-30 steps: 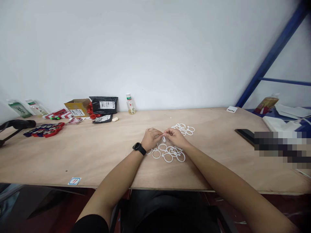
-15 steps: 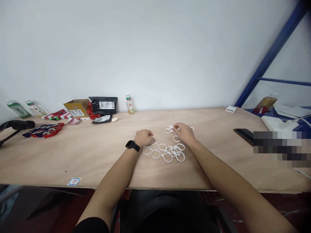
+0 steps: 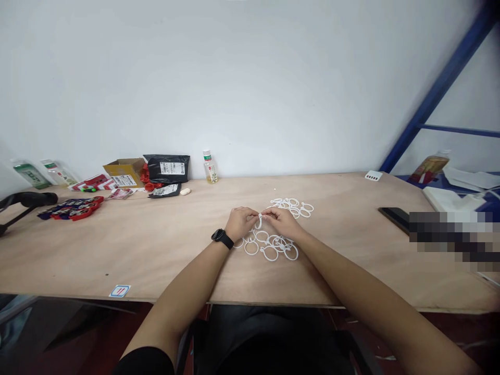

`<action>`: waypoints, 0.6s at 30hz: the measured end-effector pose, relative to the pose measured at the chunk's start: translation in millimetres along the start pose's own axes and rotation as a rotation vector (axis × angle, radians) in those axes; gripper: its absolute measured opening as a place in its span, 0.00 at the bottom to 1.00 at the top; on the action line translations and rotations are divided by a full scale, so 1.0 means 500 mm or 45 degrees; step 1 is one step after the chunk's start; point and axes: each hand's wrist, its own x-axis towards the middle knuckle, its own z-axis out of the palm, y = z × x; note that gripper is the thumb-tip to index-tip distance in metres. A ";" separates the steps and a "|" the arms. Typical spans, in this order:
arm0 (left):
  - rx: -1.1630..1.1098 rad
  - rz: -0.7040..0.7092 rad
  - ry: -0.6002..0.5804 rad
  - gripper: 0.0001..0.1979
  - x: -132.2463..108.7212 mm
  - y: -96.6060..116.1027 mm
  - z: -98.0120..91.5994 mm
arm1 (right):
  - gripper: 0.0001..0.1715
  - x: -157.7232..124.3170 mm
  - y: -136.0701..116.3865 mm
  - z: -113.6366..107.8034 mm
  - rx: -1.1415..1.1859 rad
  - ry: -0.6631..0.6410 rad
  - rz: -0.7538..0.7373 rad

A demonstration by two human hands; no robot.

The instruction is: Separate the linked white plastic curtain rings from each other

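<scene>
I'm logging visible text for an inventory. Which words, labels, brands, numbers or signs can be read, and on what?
"11", apparently, in red: on the card at the table's near edge.
Too small or blurred to read: print on the cardboard box, upper black parcel, lower black parcel, clear bottle, green bottle and its neighbour.

Left hand [image 3: 239, 223] and right hand [image 3: 284, 222] mask part of the white ring [image 3: 260, 221]! Right edge of the bench [image 3: 156, 250], a pixelated patch [image 3: 453, 239] swallows the phone's [image 3: 394, 214] end; left edge, a black object [image 3: 37, 199] gets cropped.
</scene>
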 end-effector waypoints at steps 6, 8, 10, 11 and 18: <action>-0.068 0.143 0.009 0.10 -0.005 0.010 0.004 | 0.14 0.002 0.008 0.005 0.069 0.025 0.035; -0.089 0.167 0.028 0.11 -0.004 0.010 0.004 | 0.14 0.003 0.009 0.006 0.085 0.027 0.045; -0.113 0.196 0.047 0.12 -0.003 0.009 0.004 | 0.14 0.003 0.009 0.007 0.119 0.026 0.048; -0.125 0.213 0.056 0.12 -0.003 0.009 0.003 | 0.13 0.002 0.008 0.008 0.143 0.018 0.048; -0.149 0.283 0.086 0.11 0.001 0.009 -0.001 | 0.13 0.001 0.000 0.012 0.289 0.006 0.055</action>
